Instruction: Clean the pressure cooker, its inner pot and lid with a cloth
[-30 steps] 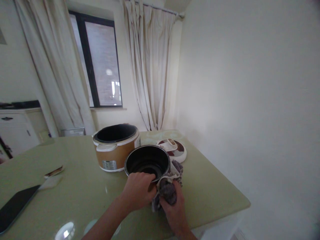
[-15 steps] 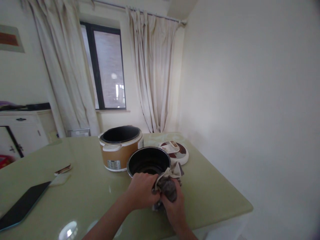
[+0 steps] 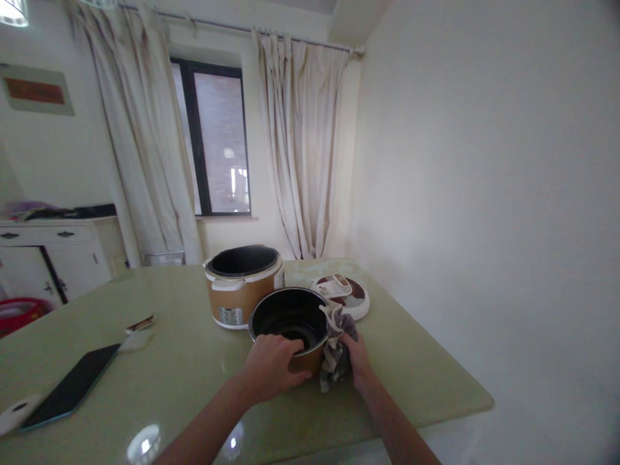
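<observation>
A black inner pot (image 3: pixel 289 318) stands on the pale green table (image 3: pixel 194 361), in front of the brown and white cooker body (image 3: pixel 242 285). My left hand (image 3: pixel 271 368) grips the pot's near rim and outer wall. My right hand (image 3: pixel 356 360) presses a grey crumpled cloth (image 3: pixel 336 349) against the pot's right outer side, fingers closed on the cloth. The cooker's round white and maroon lid (image 3: pixel 341 294) lies flat behind the cloth.
A dark tablet (image 3: pixel 72 385) lies near the table's left front, with a small card (image 3: pixel 140 324) and a white object (image 3: pixel 14 413) by it. A white cabinet (image 3: pixel 53 255) stands at left. Curtains (image 3: pixel 300 148) flank the window; a wall runs close on the right.
My right hand has carried the cloth from the pot's near front round to its right side. The view has tilted up and shifted. My left hand keeps its grip on the rim.
</observation>
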A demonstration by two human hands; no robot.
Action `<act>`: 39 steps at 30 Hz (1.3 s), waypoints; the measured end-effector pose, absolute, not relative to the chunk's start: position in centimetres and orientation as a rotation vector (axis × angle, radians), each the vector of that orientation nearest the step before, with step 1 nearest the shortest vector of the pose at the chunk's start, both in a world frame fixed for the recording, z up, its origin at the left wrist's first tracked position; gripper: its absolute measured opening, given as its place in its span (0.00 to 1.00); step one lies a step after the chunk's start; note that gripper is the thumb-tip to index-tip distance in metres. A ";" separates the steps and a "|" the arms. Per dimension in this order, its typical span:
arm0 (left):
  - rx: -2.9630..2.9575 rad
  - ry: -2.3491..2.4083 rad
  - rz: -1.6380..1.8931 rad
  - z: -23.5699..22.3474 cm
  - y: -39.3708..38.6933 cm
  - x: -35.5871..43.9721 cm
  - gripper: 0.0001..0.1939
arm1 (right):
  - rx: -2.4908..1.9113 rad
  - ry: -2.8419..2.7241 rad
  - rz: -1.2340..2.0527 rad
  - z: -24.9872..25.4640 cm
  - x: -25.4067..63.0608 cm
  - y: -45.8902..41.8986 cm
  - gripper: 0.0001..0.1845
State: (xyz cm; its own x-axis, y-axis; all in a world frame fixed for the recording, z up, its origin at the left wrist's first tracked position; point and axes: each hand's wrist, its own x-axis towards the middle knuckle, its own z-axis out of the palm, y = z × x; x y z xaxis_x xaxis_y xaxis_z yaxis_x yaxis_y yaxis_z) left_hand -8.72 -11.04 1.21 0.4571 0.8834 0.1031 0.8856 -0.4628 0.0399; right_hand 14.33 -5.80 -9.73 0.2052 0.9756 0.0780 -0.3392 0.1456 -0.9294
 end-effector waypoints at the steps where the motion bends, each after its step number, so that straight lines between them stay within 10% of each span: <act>1: -2.674 -1.616 -0.161 1.3 -11.1 -9.0 0.23 | -0.934 -0.861 1.155 -9.7 14.3 -6.0 0.25; 18: -2.632 -1.602 -0.045 1.7 -12.0 -6.8 0.13 | -0.816 -0.950 0.968 -9.2 10.3 -12.1 0.37; 24: -2.643 -1.587 -0.021 1.9 -12.4 -7.9 0.13 | -0.913 -0.984 1.015 -8.1 9.6 -13.0 0.22; 39: -2.535 -1.662 -0.033 1.8 -13.9 -6.2 0.20 | -0.885 -0.806 1.151 -8.8 10.1 -10.8 0.28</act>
